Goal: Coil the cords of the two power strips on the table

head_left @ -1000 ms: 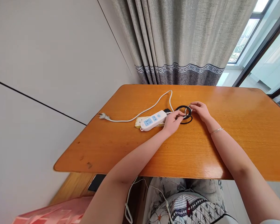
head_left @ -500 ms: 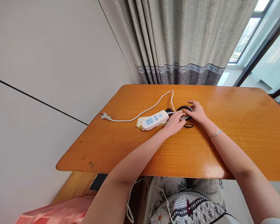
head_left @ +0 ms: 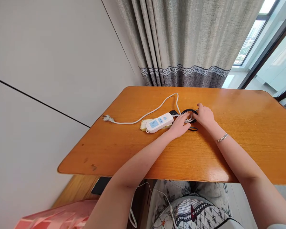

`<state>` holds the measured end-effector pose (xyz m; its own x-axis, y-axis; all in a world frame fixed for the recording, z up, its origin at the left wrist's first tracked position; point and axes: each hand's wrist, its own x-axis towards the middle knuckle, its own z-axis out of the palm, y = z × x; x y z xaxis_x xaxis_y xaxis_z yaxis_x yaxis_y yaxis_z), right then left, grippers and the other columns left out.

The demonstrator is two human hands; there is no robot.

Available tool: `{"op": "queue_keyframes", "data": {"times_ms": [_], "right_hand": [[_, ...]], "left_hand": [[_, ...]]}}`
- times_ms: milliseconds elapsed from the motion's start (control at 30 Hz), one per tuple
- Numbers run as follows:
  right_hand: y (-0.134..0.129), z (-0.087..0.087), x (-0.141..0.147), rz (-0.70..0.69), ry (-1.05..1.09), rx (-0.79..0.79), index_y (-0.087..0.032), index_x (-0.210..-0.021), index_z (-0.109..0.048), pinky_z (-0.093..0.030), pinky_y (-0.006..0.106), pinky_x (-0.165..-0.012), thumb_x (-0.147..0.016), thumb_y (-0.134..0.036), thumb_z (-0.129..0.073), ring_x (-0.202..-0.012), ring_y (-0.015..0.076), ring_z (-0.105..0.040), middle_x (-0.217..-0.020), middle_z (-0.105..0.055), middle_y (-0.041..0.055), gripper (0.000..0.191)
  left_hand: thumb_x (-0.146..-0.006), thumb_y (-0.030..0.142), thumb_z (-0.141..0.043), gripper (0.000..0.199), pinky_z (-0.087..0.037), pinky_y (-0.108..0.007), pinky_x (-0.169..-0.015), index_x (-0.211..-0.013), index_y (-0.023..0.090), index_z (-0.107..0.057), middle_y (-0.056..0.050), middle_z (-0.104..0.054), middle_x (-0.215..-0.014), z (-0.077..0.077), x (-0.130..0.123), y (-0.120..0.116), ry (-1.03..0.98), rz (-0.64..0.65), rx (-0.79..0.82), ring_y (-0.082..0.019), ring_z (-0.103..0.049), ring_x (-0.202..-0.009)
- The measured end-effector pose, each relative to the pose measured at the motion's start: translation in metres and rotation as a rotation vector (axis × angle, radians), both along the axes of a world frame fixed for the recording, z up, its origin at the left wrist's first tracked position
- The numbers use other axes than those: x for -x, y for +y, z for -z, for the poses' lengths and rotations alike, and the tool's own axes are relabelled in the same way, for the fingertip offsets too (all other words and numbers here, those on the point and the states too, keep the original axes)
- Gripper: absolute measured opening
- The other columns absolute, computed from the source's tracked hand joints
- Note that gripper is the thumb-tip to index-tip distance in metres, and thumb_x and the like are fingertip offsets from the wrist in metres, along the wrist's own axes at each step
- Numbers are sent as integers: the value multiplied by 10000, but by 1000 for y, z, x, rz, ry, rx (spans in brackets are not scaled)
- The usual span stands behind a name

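Note:
A white power strip (head_left: 160,123) with blue socket faces lies on top of a second, yellowish power strip (head_left: 143,125). Its white cord (head_left: 143,117) runs in a loop to a plug (head_left: 107,118) at the table's left edge. Just right of the strip, my left hand (head_left: 180,126) is closed over the coiled part of the white cord. My right hand (head_left: 205,117) grips the right side of that white coil between thumb and fingers. Under the coil lies a black cable (head_left: 190,111), also looped. My fingertips partly hide both cables.
The wooden table (head_left: 240,136) reaches to the grey curtain (head_left: 193,38) behind and the white panel wall (head_left: 38,63) at left. Below its front edge are a dark phone-like slab (head_left: 100,185), a hanging white cable (head_left: 132,216) and a pink bag (head_left: 59,216).
My right hand has shifted slightly right and its fingers have drawn closer together. The left hand stays nearly in place beside the strip.

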<state>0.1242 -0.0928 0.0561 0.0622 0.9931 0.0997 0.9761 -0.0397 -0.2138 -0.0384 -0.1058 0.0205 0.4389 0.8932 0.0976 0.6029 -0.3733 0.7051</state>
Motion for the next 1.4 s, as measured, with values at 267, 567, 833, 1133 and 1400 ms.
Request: {"op": "queue_keyframes", "data": {"times_ms": [267,567,833,1133,1400], "right_hand": [[2,2,-2,-63,10,-30,-108,-1362,-520,-500,384,-905,-945,-276,-546,-1129,326,-672,-1240,-697,205,451],[2,3,0,-133,191,-112,-199,-1208,-549,-489,358,-859,-881,-200,-561,-1043,287,-709,-1169,-755,98,327],[2,6,3,-179,459,-215,-223,-1137,-520,-493,367,-867,-791,-191,-583,-980,254,-724,-1108,-772,71,353],[5,0,-2,-178,181,-41,-149,-1251,-635,-490,366,-977,-852,-171,-534,-1190,269,-647,-1311,-691,135,412],[7,-5,-6,-190,-65,137,-174,-1113,-733,-528,374,-854,-875,-187,-557,-1077,316,-685,-1165,-721,175,296]], "left_hand": [[-840,146,-525,629,-427,-452,-1174,-1468,153,-498,-140,-519,-1549,1,0,-1,-90,-18,21,-283,-494,-1427],[-863,179,-583,520,-487,-428,-1092,-1382,163,-562,-139,-583,-1471,-5,2,-4,-43,-42,-46,-281,-559,-1336],[-888,151,-599,325,-575,-397,-944,-1204,167,-674,-127,-730,-1221,-9,3,-2,-45,-40,-24,-275,-623,-1226],[-823,21,-598,310,-579,-403,-943,-1065,183,-707,-80,-766,-1071,0,3,5,-115,-51,-29,-223,-702,-1041],[-824,57,-603,263,-588,-417,-949,-1026,172,-727,-95,-770,-1066,-1,3,2,-45,-21,-53,-243,-707,-1040]]}}
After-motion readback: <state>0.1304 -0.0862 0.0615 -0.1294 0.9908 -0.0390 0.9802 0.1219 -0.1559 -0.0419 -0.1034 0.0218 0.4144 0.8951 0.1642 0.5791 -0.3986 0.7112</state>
